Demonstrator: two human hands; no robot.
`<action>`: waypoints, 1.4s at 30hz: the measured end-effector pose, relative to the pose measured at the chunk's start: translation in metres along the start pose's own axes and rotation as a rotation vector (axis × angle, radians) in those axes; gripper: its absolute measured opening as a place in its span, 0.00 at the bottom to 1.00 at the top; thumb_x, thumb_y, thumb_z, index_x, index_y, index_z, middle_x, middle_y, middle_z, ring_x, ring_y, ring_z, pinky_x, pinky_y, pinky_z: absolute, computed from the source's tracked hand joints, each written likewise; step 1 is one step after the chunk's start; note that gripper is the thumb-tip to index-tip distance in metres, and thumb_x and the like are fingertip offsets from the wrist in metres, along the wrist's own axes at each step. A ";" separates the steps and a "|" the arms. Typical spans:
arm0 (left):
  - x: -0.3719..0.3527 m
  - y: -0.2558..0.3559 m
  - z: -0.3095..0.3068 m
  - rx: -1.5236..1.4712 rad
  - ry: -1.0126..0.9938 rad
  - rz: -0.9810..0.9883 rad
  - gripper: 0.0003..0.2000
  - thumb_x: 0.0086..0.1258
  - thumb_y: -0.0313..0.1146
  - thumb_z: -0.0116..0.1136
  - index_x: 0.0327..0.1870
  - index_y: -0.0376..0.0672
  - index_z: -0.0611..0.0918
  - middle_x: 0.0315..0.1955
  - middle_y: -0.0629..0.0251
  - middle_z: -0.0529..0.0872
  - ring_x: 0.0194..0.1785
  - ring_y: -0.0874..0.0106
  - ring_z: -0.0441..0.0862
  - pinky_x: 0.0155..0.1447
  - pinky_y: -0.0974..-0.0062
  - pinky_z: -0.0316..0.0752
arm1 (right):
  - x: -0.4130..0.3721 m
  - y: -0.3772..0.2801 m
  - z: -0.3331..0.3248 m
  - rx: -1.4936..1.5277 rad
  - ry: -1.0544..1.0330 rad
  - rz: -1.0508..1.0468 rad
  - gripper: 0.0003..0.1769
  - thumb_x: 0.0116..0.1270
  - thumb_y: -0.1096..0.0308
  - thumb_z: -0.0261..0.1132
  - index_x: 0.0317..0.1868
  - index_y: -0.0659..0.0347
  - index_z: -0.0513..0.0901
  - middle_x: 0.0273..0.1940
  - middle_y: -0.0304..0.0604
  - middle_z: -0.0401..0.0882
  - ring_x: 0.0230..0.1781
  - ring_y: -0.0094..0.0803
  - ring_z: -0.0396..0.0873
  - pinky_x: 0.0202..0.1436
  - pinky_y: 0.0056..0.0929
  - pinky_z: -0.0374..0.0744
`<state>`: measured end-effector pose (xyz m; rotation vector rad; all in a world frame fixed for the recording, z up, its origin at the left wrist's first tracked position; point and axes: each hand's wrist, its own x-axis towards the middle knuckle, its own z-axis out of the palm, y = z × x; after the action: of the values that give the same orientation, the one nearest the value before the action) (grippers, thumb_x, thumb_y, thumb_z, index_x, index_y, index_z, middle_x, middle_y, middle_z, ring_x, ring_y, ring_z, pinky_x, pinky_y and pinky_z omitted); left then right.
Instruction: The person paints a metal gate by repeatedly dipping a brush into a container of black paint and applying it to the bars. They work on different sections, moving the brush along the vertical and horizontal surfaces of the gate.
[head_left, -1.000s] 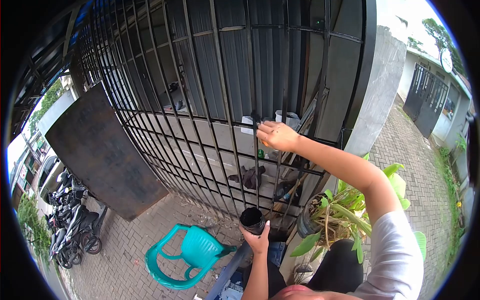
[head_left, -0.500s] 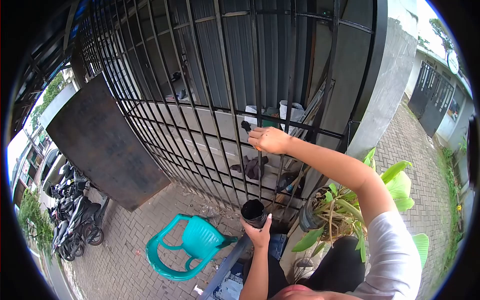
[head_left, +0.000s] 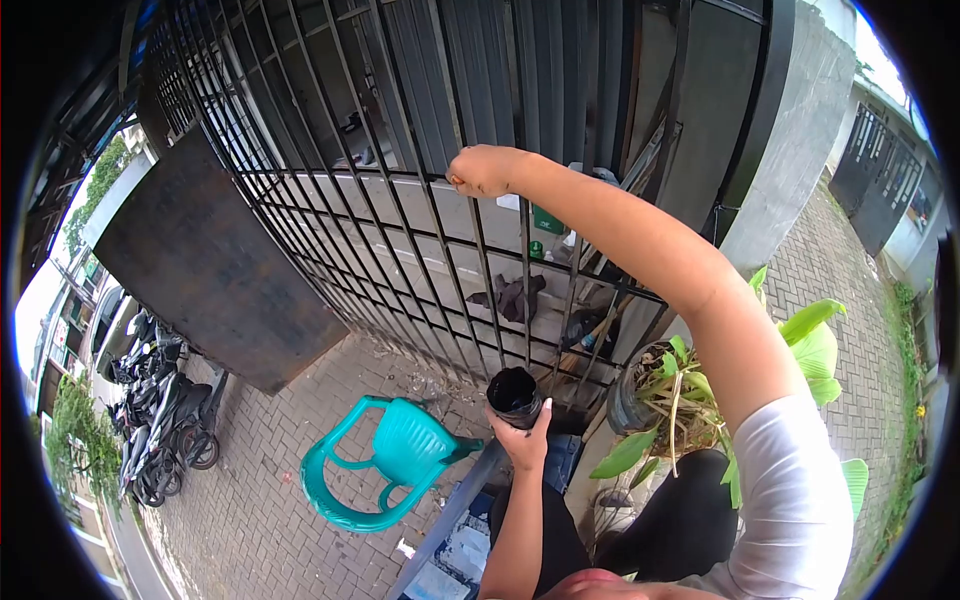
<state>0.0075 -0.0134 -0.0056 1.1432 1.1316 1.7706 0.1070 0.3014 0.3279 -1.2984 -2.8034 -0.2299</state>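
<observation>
My left hand [head_left: 520, 440] is closed around a black-coated cup [head_left: 515, 395], which I hold upright below the bars; its inside is dark with what looks like black paint. My right hand [head_left: 485, 170] is closed in a fist against a bar of the black metal fence [head_left: 410, 225], near a horizontal rail. The small black paint-soaked applicator seen in it earlier is now hidden behind the fingers, and its exact kind cannot be made out. Dark specks mark the right hand.
A green plastic chair [head_left: 410, 440] stands on the paving at left. A potted plant [head_left: 690, 400] is close by my right knee. Behind the bars lies a dark cloth [head_left: 515, 298]. A rusty metal panel [head_left: 215, 265] and parked motorcycles [head_left: 165, 415] are farther left.
My right hand has moved up and left along the fence, and the black applicator has gone out of sight behind it. My left hand still holds the cup at about the same place.
</observation>
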 end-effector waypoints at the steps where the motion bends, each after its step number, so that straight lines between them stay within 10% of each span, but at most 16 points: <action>1: -0.001 0.007 0.001 -0.031 0.004 -0.008 0.41 0.58 0.32 0.83 0.69 0.30 0.69 0.57 0.51 0.78 0.61 0.60 0.78 0.67 0.62 0.72 | -0.001 0.003 0.003 0.028 -0.012 -0.022 0.12 0.69 0.65 0.63 0.35 0.65 0.87 0.38 0.58 0.88 0.43 0.59 0.86 0.48 0.54 0.82; 42: -0.002 0.009 0.004 -0.014 -0.005 0.022 0.40 0.58 0.29 0.82 0.69 0.31 0.68 0.56 0.52 0.79 0.58 0.63 0.80 0.66 0.65 0.73 | -0.015 0.013 0.016 0.016 0.008 -0.048 0.11 0.70 0.65 0.63 0.37 0.66 0.85 0.37 0.58 0.88 0.44 0.59 0.86 0.50 0.53 0.82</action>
<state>0.0105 -0.0172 0.0032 1.1552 1.1060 1.7886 0.1271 0.3007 0.3116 -1.2251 -2.8263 -0.2130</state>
